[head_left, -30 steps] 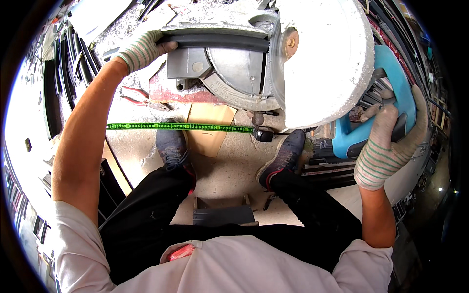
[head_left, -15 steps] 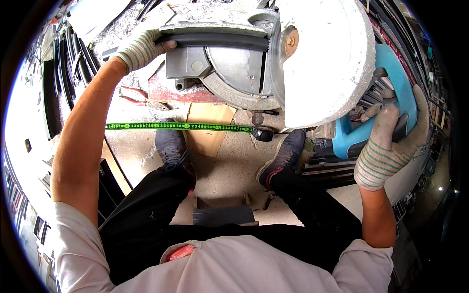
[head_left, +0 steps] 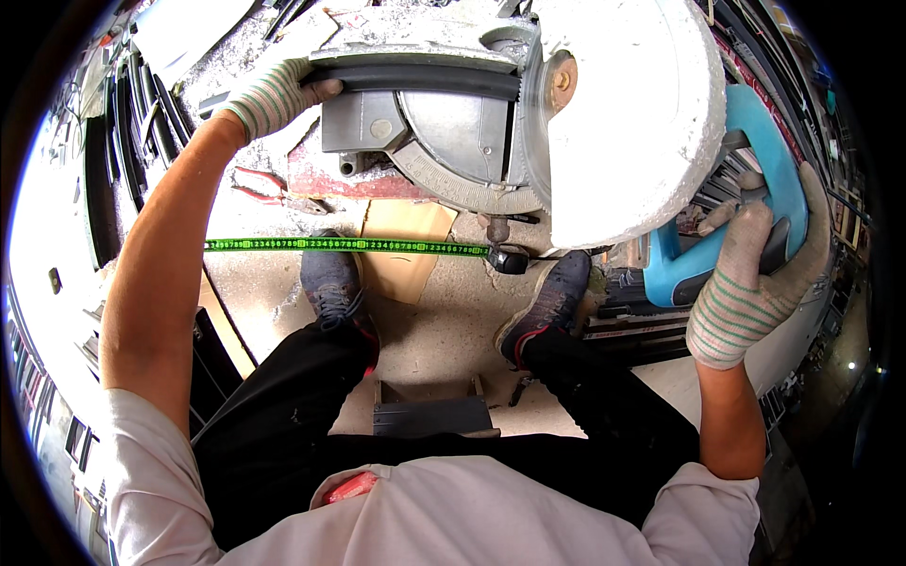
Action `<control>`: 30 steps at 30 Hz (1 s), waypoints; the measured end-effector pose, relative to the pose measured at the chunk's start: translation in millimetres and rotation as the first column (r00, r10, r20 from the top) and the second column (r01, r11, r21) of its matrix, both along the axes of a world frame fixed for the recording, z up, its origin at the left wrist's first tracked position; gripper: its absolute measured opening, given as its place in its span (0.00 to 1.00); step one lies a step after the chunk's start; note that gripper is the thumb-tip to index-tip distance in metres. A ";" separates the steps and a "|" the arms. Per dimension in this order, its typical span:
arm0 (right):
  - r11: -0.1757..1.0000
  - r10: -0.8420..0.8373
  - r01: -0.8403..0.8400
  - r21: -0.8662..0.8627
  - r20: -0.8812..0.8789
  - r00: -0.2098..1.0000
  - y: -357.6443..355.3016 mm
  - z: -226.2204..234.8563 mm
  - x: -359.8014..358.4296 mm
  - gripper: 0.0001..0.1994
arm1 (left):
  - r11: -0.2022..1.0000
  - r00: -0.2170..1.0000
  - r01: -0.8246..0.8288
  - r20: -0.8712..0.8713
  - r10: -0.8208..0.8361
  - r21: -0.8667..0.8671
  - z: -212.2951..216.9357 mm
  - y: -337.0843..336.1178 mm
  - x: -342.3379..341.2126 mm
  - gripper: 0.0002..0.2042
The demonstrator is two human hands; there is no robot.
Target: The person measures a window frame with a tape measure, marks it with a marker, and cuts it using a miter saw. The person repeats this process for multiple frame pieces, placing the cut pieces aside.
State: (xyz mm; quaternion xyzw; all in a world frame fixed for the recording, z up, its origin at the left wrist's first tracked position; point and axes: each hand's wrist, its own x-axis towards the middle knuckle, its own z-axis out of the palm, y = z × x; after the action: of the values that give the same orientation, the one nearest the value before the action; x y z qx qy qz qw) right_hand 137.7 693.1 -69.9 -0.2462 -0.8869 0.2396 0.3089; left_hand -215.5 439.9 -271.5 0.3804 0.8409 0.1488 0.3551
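The mitre saw (head_left: 453, 141) fills the upper centre of the view: a grey metal base with a curved scale, and over it a large white dust-caked blade guard (head_left: 632, 113). A long dark profile strip (head_left: 415, 80) lies across the saw's bed, against the fence. The left hand (head_left: 269, 94), in a striped knit glove, rests on the strip's left end with its fingers clenched over it. The right hand (head_left: 750, 283), gloved alike, has its fingers grasping the blue saw handle (head_left: 755, 189) at right. Below, on the dusty concrete floor (head_left: 434, 321), a flat tan cardboard piece (head_left: 406, 250) lies between two shoes. A green tape measure (head_left: 349, 246) stretches horizontally across it, ending at its black case (head_left: 510, 259).
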 end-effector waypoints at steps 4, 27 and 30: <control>0.996 0.001 0.001 -0.087 0.027 1.000 2.6 10.6 -6.1 0.26 | 0.999 1.000 0.005 -0.014 -0.006 -0.046 4.5 1.9 1.1 0.24; 0.979 -0.050 0.036 0.201 0.066 0.997 16.6 3.5 -0.2 0.23 | 0.998 0.998 0.024 -0.050 -0.026 -0.050 -1.3 1.4 -1.7 0.23; 0.992 -0.065 0.059 0.111 0.051 0.997 9.5 3.7 0.2 0.22 | 1.000 1.000 0.015 -0.024 -0.016 -0.009 3.1 0.5 0.6 0.22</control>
State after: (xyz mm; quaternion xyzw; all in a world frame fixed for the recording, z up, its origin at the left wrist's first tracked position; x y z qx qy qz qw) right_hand 138.0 702.6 -66.2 -0.2629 -0.8986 0.1742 0.3049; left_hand -215.0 440.5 -268.4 0.3870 0.8428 0.1376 0.3478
